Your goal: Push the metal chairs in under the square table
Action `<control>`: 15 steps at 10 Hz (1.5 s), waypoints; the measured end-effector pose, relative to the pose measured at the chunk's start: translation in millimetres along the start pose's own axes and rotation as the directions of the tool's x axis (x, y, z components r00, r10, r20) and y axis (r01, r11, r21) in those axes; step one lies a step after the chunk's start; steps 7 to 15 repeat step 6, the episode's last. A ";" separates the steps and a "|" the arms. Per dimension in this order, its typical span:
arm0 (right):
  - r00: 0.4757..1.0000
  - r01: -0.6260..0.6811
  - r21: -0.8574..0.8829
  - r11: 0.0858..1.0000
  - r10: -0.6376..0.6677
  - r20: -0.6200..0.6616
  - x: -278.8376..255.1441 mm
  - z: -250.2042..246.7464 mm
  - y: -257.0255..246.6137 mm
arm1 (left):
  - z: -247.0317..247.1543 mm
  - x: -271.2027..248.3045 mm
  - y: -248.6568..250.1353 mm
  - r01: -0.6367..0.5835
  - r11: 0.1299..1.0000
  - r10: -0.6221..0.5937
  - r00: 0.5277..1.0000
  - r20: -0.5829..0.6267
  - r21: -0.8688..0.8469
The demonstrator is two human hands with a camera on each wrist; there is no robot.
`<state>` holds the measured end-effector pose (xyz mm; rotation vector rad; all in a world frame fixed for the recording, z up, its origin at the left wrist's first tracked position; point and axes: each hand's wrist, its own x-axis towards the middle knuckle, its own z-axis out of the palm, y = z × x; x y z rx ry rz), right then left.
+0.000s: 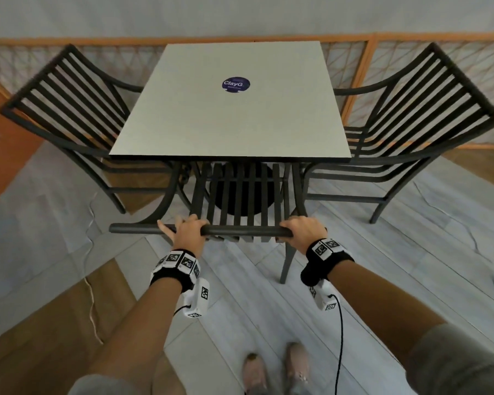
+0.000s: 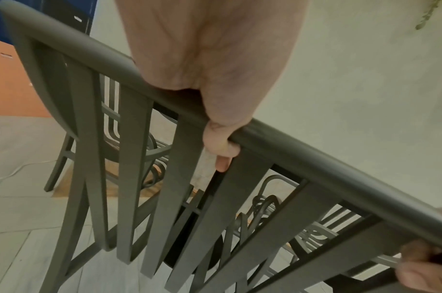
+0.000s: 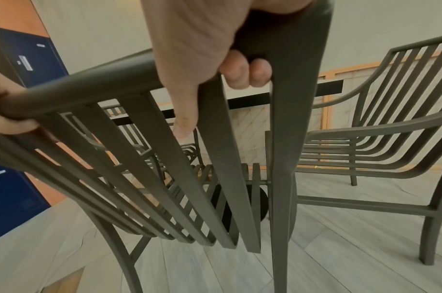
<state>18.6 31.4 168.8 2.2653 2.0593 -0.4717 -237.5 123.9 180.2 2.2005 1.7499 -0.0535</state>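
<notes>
A dark metal slatted chair [image 1: 240, 195] stands in front of me, its seat partly under the near edge of the square grey table [image 1: 228, 124]. My left hand [image 1: 187, 228] grips the chair's top rail [image 1: 246, 230] left of centre, fingers curled over the rail [image 2: 277, 142]. My right hand [image 1: 300, 228] grips the rail's right end beside the corner post [image 3: 285, 119], the thumb lying down a slat. Two more metal chairs flank the table: the left chair [image 1: 69, 109] and the right chair [image 1: 428, 115], both standing out from it.
A wooden lattice fence [image 1: 411, 52] runs behind the table. A thin white cable [image 1: 92, 295] lies on the floor at my left. Blue lockers [image 3: 14, 138] stand off to the left. My feet [image 1: 277, 369] are on pale floor planks behind the chair.
</notes>
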 end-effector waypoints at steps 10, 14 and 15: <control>0.996 0.033 -0.082 0.996 -0.040 -0.079 -27.6 -31.4 -4.4 | -8.2 -10.2 -19.0 -0.148 0.985 0.154 0.986 0.067 -0.089; 0.996 0.033 -0.082 0.996 -0.040 -0.079 -27.6 -31.4 -4.4 | -8.2 -10.2 -19.0 -0.148 0.985 0.154 0.986 0.067 -0.089; 0.996 0.033 -0.082 0.996 -0.040 -0.079 -27.6 -31.4 -4.4 | -8.2 -10.2 -19.0 -0.148 0.985 0.154 0.986 0.067 -0.089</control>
